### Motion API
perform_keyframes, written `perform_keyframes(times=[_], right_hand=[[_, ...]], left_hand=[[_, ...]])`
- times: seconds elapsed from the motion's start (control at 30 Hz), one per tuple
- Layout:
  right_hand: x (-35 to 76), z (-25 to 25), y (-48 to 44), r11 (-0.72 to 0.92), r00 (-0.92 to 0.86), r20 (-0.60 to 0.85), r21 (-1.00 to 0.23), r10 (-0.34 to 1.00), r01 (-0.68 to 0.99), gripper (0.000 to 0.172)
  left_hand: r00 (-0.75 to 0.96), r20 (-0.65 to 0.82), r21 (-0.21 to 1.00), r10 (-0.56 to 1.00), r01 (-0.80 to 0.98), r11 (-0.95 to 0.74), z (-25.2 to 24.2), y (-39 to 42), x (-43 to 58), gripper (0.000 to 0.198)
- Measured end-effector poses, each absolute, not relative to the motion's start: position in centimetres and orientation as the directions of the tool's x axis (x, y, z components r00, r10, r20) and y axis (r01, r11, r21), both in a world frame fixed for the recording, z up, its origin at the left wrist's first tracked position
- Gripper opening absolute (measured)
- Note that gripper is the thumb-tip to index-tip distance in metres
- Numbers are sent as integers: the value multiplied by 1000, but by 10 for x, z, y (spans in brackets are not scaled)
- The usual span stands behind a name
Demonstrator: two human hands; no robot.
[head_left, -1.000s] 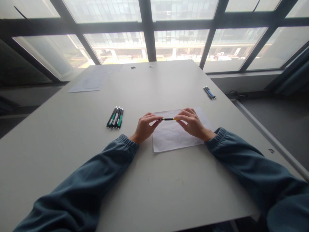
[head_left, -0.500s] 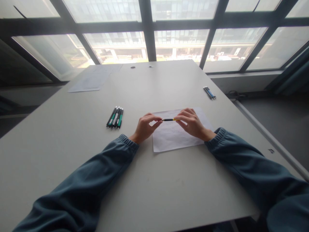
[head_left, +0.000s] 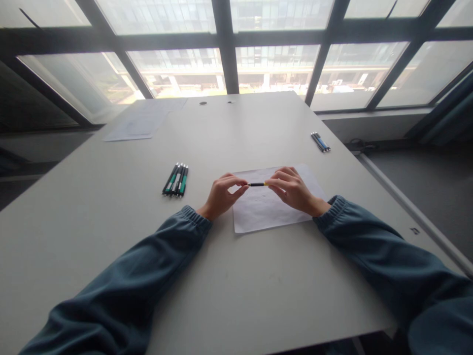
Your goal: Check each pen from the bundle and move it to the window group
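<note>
A black and yellow pen (head_left: 257, 184) lies level between my two hands, over a sheet of white paper (head_left: 266, 212). Thumb and fingers of my left hand (head_left: 226, 193) pinch its left end, covering the tip. At the yellow end, my right hand (head_left: 290, 187) is closed on the pen, and its fingers hide the rest of that side. To the left of my left hand, several black pens with green and white parts (head_left: 176, 180) lie side by side on the table.
The white table (head_left: 236, 286) reaches to a large window (head_left: 277, 64). Several pens with blue parts (head_left: 320, 142) rest near its right edge. More paper sheets (head_left: 135, 121) lie at the far left. A round dark grommet (head_left: 203, 103) sits at the back.
</note>
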State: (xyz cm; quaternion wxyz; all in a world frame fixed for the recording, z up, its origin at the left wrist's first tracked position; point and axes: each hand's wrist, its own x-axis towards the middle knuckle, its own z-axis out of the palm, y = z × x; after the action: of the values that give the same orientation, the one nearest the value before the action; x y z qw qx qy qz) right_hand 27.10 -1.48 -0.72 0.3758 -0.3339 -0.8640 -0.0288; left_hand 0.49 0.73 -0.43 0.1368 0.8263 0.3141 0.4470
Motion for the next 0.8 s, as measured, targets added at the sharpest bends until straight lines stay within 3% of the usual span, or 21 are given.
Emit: perform_keyframes(times=[0.53,0.8], right_hand=[[269,-2,-18,773,-556,615,-143,559,618,22],[268,-5,-16,793,-557,629,-164,542,587,16]], left_hand=[[434,666,468,607,390,-793,-1,7,6,7],[446,680,454,582,367,-812,-1,7,6,5]])
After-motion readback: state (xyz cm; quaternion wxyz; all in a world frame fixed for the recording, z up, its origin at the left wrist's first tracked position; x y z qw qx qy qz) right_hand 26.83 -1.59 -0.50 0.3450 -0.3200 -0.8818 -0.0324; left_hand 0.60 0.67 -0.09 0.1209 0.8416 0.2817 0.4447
